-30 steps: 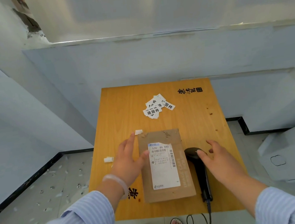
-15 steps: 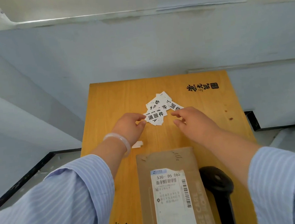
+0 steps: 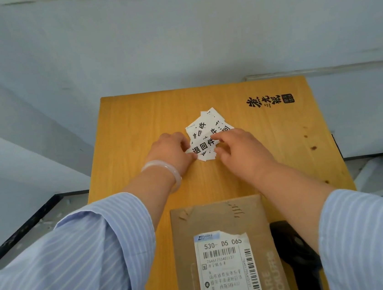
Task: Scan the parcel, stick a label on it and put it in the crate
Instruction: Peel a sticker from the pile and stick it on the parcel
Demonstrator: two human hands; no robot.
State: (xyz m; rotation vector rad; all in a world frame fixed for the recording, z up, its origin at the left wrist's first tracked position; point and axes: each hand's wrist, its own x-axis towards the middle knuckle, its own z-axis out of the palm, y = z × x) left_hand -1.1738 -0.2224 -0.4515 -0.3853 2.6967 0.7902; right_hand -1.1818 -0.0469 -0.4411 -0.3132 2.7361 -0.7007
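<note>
Head view, nearest first: the cardboard parcel [image 3: 223, 248] lies flat at the table's near edge, long axis running near to far, its shipping label [image 3: 226, 267] face up, with the black scanner [image 3: 295, 249] just right of it. Farther on, mid-table, both hands meet at the pile of label slips [image 3: 208, 131]. The left hand [image 3: 172, 153] pinches the top slip's left end; the right hand [image 3: 241, 151] pinches its right end. Bare table [image 3: 136, 127] lies open on both sides. No crate shows.

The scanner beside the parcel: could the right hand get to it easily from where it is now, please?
Probably yes: the right hand is at the labels, while the scanner lies uncovered by the parcel, under that forearm.
</note>
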